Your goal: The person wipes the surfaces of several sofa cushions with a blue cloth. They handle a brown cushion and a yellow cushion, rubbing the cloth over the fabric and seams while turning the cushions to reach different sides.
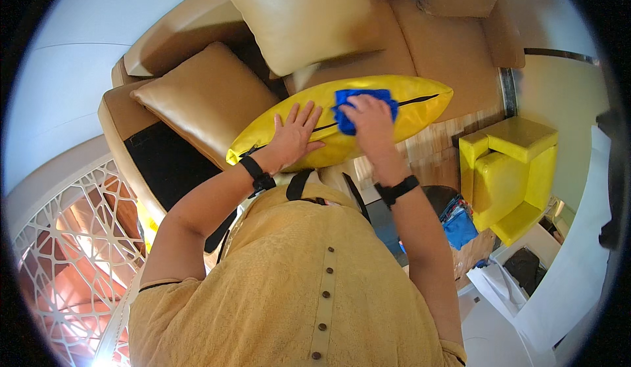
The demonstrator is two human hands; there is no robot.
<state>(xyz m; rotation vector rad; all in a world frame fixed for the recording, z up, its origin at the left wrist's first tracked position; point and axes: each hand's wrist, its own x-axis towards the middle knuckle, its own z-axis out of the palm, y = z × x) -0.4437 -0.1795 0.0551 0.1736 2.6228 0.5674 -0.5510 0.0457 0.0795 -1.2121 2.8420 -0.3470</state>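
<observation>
A glossy yellow cushion [291, 115] lies before me, its zipped edge facing up and a dark zipper [419, 100] running along it. My left hand [294, 138] rests flat on the cushion's left half with the fingers spread. Against the right half, my right hand [370, 120] presses a crumpled blue cloth [345, 101] over the zipper line. The underside of the cloth and the stretch of zipper beneath it are hidden. At the left end, the zipper pull [253, 148] shows near my left wrist.
Behind the cushion stands a brown leather sofa [453, 51] with a tan cushion [305, 17] and a brown cushion [212, 101] on it. To the right are a small yellow armchair [503, 179] and blue fabric [459, 226]. A white lattice screen [74, 248] stands at left.
</observation>
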